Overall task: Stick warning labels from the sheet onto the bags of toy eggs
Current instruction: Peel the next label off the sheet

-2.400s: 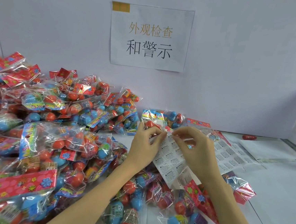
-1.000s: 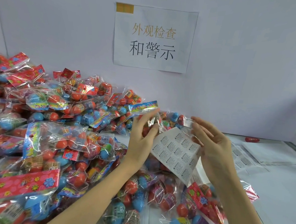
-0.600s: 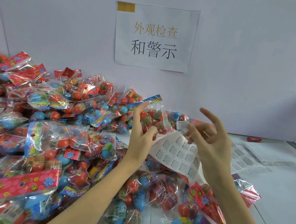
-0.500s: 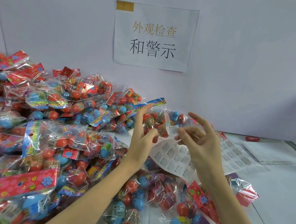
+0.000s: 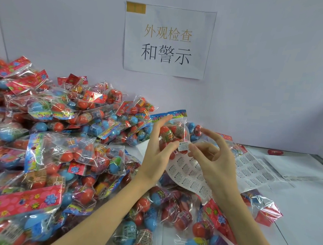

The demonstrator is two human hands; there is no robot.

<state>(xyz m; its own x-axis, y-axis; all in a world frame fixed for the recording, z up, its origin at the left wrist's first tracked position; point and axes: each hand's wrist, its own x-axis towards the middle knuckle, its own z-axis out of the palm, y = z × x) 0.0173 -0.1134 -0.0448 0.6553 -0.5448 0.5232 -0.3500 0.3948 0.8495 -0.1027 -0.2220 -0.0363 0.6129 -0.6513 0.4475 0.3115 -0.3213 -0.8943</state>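
Head view: left hand [image 5: 158,153] raised, fingers curled round a bag of toy eggs [image 5: 172,132] above the pile. Right hand [image 5: 211,158] pinches a warning label [image 5: 183,145] against it, other fingers spread; label sheet [image 5: 189,174] hangs beneath.

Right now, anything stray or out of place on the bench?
One loose red toy egg lies alone by the back wall on the right, out of any bag. The bags of toy eggs are heaped on the left, as expected for bulk stock. Nothing looks damaged.
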